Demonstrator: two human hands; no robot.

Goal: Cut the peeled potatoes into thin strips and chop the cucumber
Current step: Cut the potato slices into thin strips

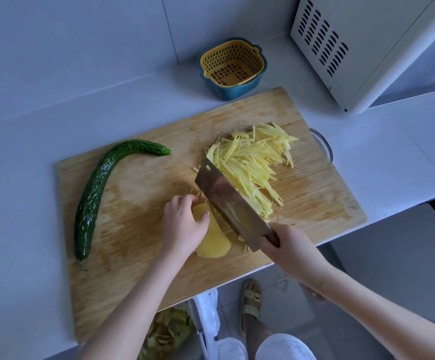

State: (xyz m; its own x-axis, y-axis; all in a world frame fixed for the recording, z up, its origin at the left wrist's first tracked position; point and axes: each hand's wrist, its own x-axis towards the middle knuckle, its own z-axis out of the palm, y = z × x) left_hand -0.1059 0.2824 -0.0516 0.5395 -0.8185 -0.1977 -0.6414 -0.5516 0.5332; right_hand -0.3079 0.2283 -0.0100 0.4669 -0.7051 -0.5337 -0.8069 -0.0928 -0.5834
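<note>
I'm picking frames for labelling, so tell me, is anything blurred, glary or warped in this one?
Head view: the cleaver blade is slightly smeared and carries a yellowish reflection beside the potato slices; head view: bright glints on the cucumber; head view: the wide lens bows the cutting board edges; light soft, bluish.

Strainer basket (233, 67), microwave (367, 48), sandal (250, 300)

Left hand (185, 226) palm down, fingers (182, 201) curled onto potato slices (217, 246), right hand (290, 246) gripping cleaver (226, 201)
</note>
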